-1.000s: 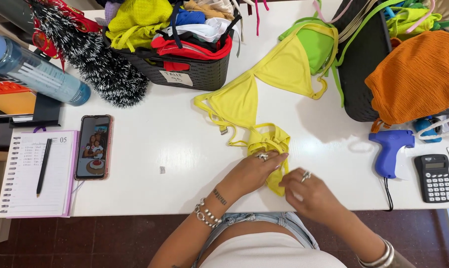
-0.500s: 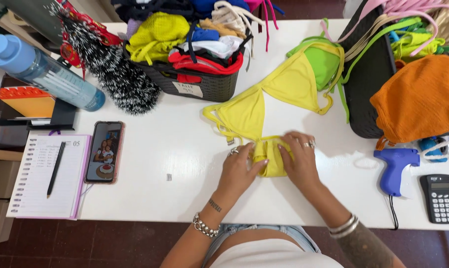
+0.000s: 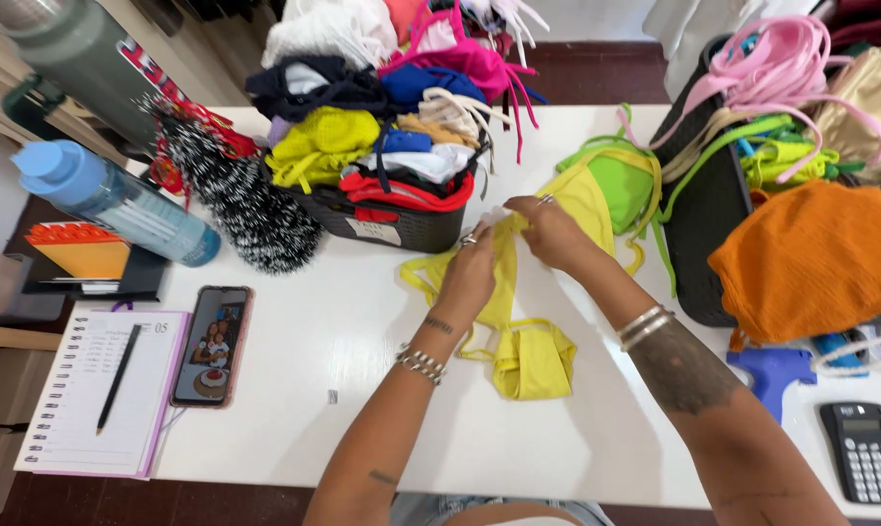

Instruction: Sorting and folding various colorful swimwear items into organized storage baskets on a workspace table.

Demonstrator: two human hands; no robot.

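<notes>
A yellow bikini top (image 3: 518, 321) lies on the white table (image 3: 324, 370), its lower part folded into a small bundle near the table's middle. My left hand (image 3: 472, 275) pinches the fabric of the upper part, with rings on the fingers and bracelets on the wrist. My right hand (image 3: 550, 232) grips the same upper part a little farther back, next to a yellow and green piece (image 3: 616, 185). Both hands are stretched away from me over the garment.
A dark basket (image 3: 402, 222) heaped with coloured swimwear stands behind the hands. A black bin (image 3: 704, 214) and orange cloth (image 3: 821, 258) sit right. A phone (image 3: 212, 345), notebook with pen (image 3: 99, 390), blue bottle (image 3: 119, 205), blue glue gun (image 3: 774, 375) and calculator (image 3: 861, 450) lie around.
Both hands left the folded yellow bundle near the table's front and reached farther back to the upper part of the bikini top. The camera came closer to the table.
</notes>
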